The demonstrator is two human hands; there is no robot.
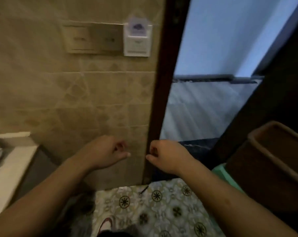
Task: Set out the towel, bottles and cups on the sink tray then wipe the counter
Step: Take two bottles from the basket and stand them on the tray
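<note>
My left hand and my right hand are held out side by side in front of a beige tiled wall, both with fingers curled into loose fists and nothing in them. The white counter edge shows at the far left, with something pale and crumpled on it at the frame's border. No towel, bottles, cups or tray can be made out. The picture is blurred.
A dark wooden door frame stands just right of my hands, with a doorway beyond it. A brown bin and something green stand at the right. Switch plates and a white card holder hang on the wall. Patterned floor tiles lie below.
</note>
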